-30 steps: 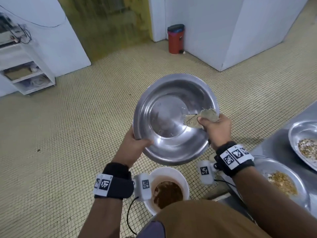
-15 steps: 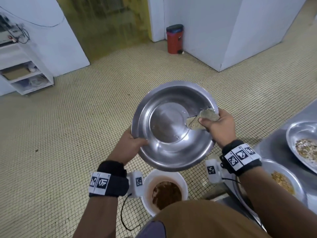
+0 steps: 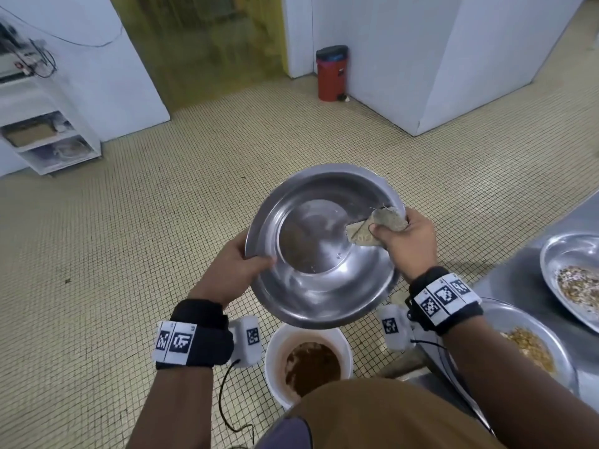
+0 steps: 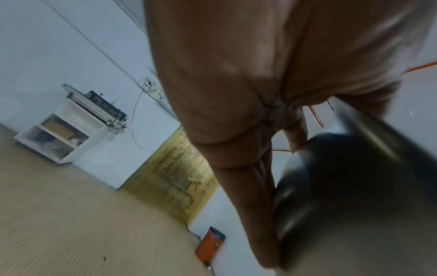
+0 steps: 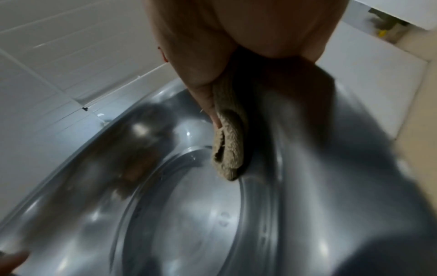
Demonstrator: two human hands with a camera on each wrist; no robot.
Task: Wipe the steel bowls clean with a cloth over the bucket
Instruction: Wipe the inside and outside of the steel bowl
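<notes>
The left hand (image 3: 231,270) grips the near-left rim of the bowl (image 3: 324,247), held tilted above the bucket (image 3: 275,351). The right hand (image 3: 405,241) clutches the cloth (image 3: 372,226) against the bowl's right inner wall. Open tiled floor (image 3: 129,254) lies left and far; the worktop (image 3: 518,280) edge stands near right.

Shiny steel bowl (image 3: 324,251) tilted above white bucket (image 3: 275,351), beige cloth (image 3: 372,230) inside

Tiled floor (image 3: 129,241): white bucket (image 3: 275,358), red bin (image 3: 331,76) near wall, white shelf (image 3: 48,137). Steel table (image 3: 518,280): two bowls (image 3: 564,251) with food.
</notes>
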